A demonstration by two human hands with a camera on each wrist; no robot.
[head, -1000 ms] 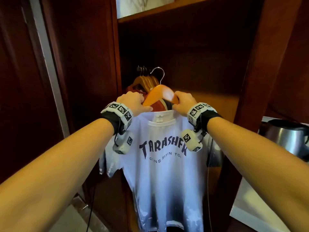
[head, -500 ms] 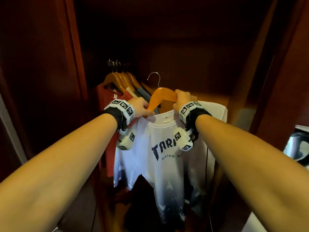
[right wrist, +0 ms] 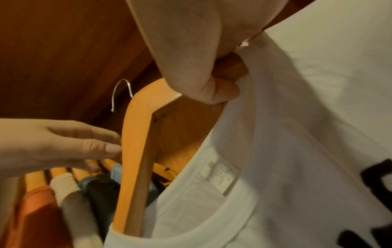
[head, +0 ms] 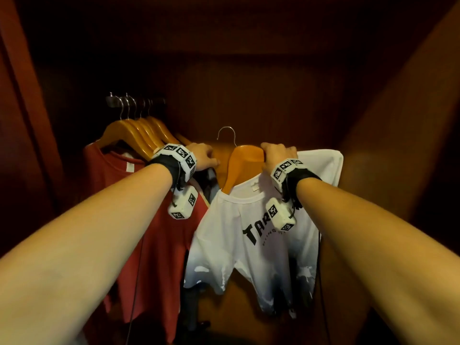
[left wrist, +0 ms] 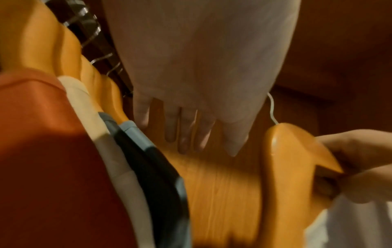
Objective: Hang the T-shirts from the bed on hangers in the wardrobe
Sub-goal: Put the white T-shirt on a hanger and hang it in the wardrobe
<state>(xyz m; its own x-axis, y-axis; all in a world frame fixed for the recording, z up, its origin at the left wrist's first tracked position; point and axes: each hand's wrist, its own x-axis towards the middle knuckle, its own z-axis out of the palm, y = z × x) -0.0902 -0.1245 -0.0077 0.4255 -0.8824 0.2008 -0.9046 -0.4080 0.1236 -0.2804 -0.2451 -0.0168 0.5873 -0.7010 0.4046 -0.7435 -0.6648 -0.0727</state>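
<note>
A white T-shirt (head: 249, 245) with black lettering hangs on a wooden hanger (head: 239, 165) inside the wardrobe. My right hand (head: 273, 151) grips the hanger's right shoulder together with the shirt's neck edge (right wrist: 216, 90). The metal hook (right wrist: 114, 102) stands free in the air, below and right of the rail (head: 117, 100). My left hand (head: 206, 158) lies open with straight fingers (left wrist: 191, 134) between the hung clothes and the held hanger. Its fingertips (right wrist: 110, 147) touch the hanger's left arm.
Several wooden hangers (head: 139, 130) crowd the left end of the rail, carrying a red shirt (head: 154, 245) and darker garments (left wrist: 148, 167). Dark wooden wardrobe walls (head: 398, 120) close in on both sides and behind.
The view has moved into the wardrobe. My left hand let go of the hanger's left shoulder and straightened beside the hung clothes. The right hand carried the shirt further in and right.
</note>
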